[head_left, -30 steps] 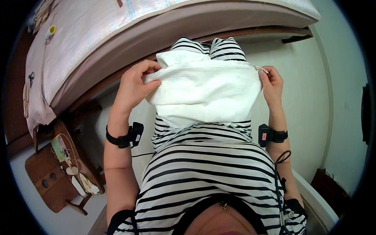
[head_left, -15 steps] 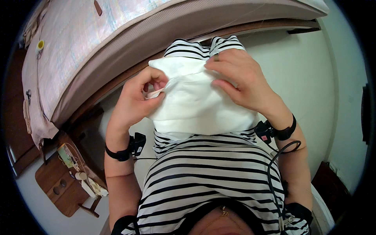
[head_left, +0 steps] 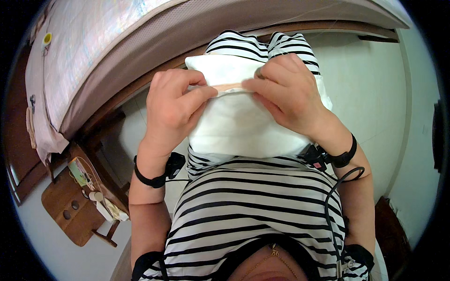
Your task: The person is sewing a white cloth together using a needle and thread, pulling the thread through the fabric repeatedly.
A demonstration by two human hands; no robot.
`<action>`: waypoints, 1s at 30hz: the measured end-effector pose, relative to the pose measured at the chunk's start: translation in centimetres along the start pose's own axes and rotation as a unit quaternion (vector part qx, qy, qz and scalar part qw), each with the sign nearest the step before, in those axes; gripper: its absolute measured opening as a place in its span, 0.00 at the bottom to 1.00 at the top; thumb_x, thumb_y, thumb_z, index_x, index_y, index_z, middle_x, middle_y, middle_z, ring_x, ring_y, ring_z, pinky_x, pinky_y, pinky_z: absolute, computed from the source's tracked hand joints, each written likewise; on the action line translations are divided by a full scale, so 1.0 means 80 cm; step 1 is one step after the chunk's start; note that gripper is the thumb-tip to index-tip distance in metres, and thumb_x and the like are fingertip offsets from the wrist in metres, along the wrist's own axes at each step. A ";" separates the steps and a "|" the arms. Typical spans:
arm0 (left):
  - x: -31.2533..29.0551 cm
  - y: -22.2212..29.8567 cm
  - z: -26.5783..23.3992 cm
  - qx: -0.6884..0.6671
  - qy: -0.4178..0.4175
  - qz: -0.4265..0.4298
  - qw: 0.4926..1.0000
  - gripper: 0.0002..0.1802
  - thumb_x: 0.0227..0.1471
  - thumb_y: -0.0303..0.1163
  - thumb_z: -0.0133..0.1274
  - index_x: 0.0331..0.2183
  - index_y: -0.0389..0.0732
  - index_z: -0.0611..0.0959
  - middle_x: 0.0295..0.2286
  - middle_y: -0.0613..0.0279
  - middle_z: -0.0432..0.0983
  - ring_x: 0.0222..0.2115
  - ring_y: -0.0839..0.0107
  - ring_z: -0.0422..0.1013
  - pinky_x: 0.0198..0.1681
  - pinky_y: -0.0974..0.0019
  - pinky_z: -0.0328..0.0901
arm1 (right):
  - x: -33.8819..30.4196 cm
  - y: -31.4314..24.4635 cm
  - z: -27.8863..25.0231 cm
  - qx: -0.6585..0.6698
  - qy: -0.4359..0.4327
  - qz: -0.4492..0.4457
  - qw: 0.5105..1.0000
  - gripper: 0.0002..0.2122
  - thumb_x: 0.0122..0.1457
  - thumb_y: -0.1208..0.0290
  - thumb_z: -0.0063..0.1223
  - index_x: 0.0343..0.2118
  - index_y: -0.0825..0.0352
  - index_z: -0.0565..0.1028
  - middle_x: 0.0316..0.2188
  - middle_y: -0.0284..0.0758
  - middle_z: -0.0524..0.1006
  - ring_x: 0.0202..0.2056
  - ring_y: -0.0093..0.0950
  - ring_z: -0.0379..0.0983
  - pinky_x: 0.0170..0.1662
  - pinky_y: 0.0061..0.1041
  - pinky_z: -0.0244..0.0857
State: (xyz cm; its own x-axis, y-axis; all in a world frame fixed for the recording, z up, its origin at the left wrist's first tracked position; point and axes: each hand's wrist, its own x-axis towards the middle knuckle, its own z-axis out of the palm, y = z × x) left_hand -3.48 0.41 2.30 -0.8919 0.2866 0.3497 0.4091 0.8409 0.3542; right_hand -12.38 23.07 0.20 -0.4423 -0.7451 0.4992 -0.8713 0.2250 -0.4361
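Observation:
A white cloth (head_left: 243,124) lies across my lap over black-and-white striped clothing. My left hand (head_left: 176,103) pinches the left end of a narrow beige strip (head_left: 229,87) along a fold or edge of the cloth. At the strip's other end, my right hand (head_left: 286,93) is closed, its thumb and fingertips pressed on the cloth. Between the two hands the strip runs nearly straight from side to side. Whether the strip is part of the cloth or a separate piece, I cannot tell. Each wrist wears a black strap with a small device.
Ahead stands a bed (head_left: 122,42) with a pale cover and a wooden frame. A yellow-topped spool-like item (head_left: 47,39) and small scissors (head_left: 33,99) lie along its left side. A wooden chair (head_left: 70,206) at lower left carries small items. A wall rises on the right.
My left hand has moved up and turned, now pinching the strip's end. My right fingers have closed on the cloth. The beige strip between my hands has come into view.

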 end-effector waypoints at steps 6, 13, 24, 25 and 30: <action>-0.017 0.003 0.004 0.015 0.033 0.027 0.999 0.12 0.32 0.25 0.63 0.27 0.45 0.83 0.28 0.64 0.75 0.27 0.64 0.70 0.29 0.64 0.62 | -0.009 -0.001 0.000 -0.025 -0.047 -0.069 0.996 0.04 0.44 0.72 0.55 0.23 0.63 0.72 0.24 0.29 0.67 0.28 0.29 0.65 0.33 0.28 0.59; -0.015 0.021 0.010 -0.166 0.045 -0.129 0.977 0.07 0.43 0.30 0.61 0.27 0.40 0.81 0.27 0.62 0.74 0.24 0.65 0.69 0.27 0.67 0.63 | -0.003 -0.024 -0.006 0.137 -0.042 0.114 0.983 0.04 0.48 0.75 0.57 0.28 0.64 0.74 0.26 0.33 0.71 0.26 0.33 0.70 0.29 0.30 0.64; 0.002 0.006 0.004 -0.242 -0.069 -0.192 0.949 0.08 0.42 0.29 0.62 0.28 0.38 0.80 0.23 0.62 0.72 0.24 0.70 0.69 0.28 0.70 0.64 | 0.022 -0.021 -0.013 0.048 -0.129 0.117 0.984 0.04 0.50 0.71 0.56 0.26 0.66 0.76 0.24 0.35 0.73 0.29 0.36 0.71 0.30 0.35 0.64; 0.003 0.004 0.006 -0.259 -0.051 -0.183 0.947 0.08 0.43 0.28 0.61 0.28 0.38 0.80 0.23 0.62 0.72 0.25 0.71 0.69 0.29 0.70 0.64 | 0.023 -0.019 -0.012 0.051 -0.120 0.114 0.985 0.05 0.50 0.71 0.56 0.26 0.66 0.76 0.24 0.35 0.73 0.29 0.37 0.71 0.31 0.34 0.64; 0.005 0.000 0.011 -0.357 -0.038 -0.234 0.904 0.07 0.49 0.29 0.57 0.29 0.36 0.79 0.25 0.65 0.73 0.26 0.77 0.67 0.31 0.73 0.63 | 0.028 -0.022 -0.010 0.115 -0.115 0.153 0.975 0.06 0.50 0.70 0.57 0.26 0.67 0.76 0.23 0.36 0.73 0.29 0.37 0.71 0.32 0.33 0.64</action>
State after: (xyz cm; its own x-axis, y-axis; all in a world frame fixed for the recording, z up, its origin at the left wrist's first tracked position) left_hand -3.98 0.94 1.65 -0.9990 0.0300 -0.0332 -0.0195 0.3761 0.9264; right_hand -12.00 21.47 2.68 -0.5910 -0.7926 0.1500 -0.6243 0.3317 -0.7072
